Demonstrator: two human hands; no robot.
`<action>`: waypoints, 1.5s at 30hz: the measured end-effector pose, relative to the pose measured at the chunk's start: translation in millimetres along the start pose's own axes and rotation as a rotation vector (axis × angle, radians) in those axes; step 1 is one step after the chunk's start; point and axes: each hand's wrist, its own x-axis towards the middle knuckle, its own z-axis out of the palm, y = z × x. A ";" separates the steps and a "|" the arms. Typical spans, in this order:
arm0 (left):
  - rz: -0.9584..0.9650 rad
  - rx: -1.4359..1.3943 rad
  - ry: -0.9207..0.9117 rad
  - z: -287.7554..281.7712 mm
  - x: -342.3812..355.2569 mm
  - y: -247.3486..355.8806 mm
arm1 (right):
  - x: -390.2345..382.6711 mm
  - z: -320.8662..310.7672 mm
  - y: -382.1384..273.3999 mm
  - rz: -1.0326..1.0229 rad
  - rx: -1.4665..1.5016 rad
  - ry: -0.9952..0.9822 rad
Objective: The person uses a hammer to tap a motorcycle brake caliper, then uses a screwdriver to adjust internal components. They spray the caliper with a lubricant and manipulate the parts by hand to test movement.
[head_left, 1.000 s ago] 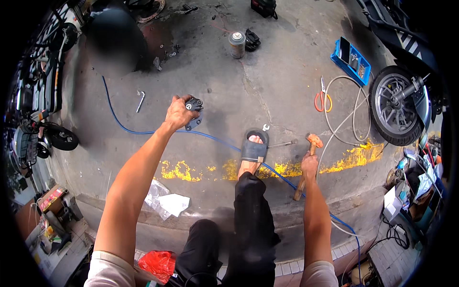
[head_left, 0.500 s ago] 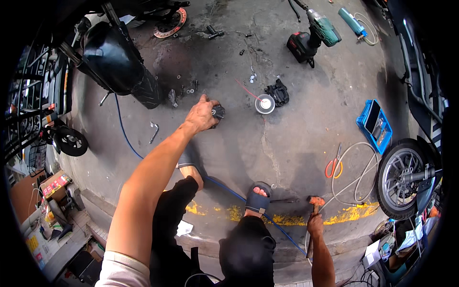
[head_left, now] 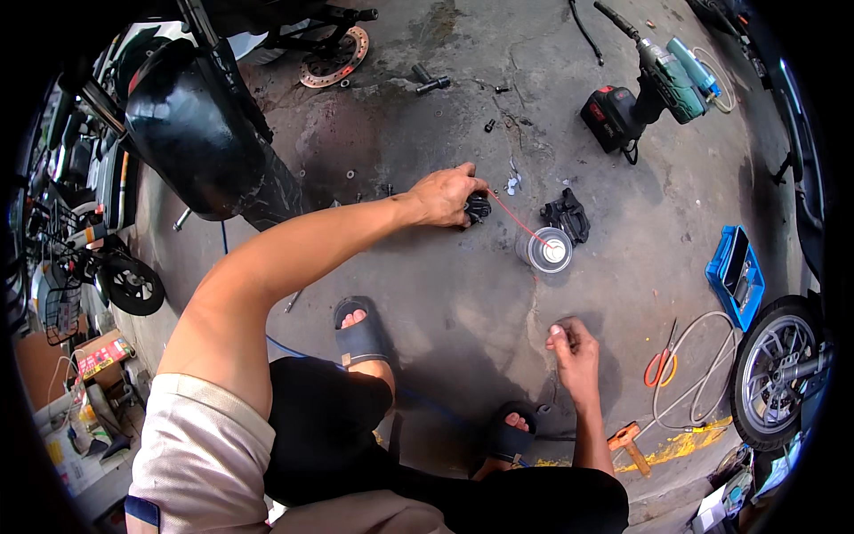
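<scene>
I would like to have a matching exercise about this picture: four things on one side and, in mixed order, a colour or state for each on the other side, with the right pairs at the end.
Things
1. left hand
2. spray can
3. hammer
4. scissors

Descriptions
A. has an orange head and a wooden handle
B. has one red and one orange finger loop
C. grips a black caliper-like part
D. stands upright with a thin red straw at its top

Right pairs
1-C, 2-D, 3-A, 4-B
</scene>
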 end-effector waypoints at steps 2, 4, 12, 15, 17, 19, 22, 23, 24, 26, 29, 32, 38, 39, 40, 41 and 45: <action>-0.016 -0.016 0.022 -2.8 5.9 -3.2 | -5.9 54.5 -20.6 0.068 -0.048 -0.336; -0.021 -0.048 0.049 2.5 13.0 -4.2 | -22.8 93.3 -25.4 -0.123 -0.145 -0.406; -0.019 -0.019 0.312 27.3 -7.8 -11.9 | -29.8 109.7 -97.9 0.055 0.302 0.159; -0.062 -0.062 0.226 20.3 -11.8 -10.5 | -10.9 97.7 -131.0 -0.143 0.426 0.391; -0.075 -0.084 0.226 13.7 -8.0 -13.7 | 14.7 75.8 -149.3 -0.315 0.243 0.565; -0.080 -0.128 0.282 18.5 -11.7 -11.0 | 32.8 59.5 -144.5 -0.392 -0.073 0.666; -0.110 -0.232 0.366 24.1 -37.5 -9.0 | 54.5 51.4 -114.2 -0.288 -0.282 0.531; -0.124 -0.264 0.414 21.9 -47.0 -9.8 | 63.0 44.9 -92.8 -0.302 -0.153 0.359; -0.102 -0.242 0.430 20.7 -53.7 -15.0 | 71.9 38.4 -75.4 -0.318 -0.031 0.189; -0.095 -0.191 0.448 26.1 -85.1 -31.6 | 83.9 41.9 -55.8 -0.367 0.017 0.157; -0.140 -0.153 0.383 21.3 -110.5 -47.0 | 121.2 42.4 -22.6 -0.536 0.025 0.266; -0.203 -0.151 0.332 27.6 -130.3 -58.5 | 129.6 51.0 -54.2 -0.645 -0.291 0.232; -0.431 -0.441 0.496 47.2 -117.7 -55.1 | 113.2 82.1 -91.9 -0.717 -0.149 0.321; -0.460 -0.523 0.529 54.3 -115.4 -52.0 | 105.3 80.4 -91.1 -0.697 -0.210 0.312; -0.466 -0.555 0.539 60.3 -114.7 -50.6 | 98.8 79.6 -90.2 -0.675 -0.270 0.305; -0.471 -0.586 0.548 65.7 -115.6 -50.2 | 94.6 81.3 -88.5 -0.682 -0.310 0.315; -0.532 -0.685 0.513 91.3 -114.5 -50.0 | 75.5 83.6 -90.9 -0.600 -0.460 0.313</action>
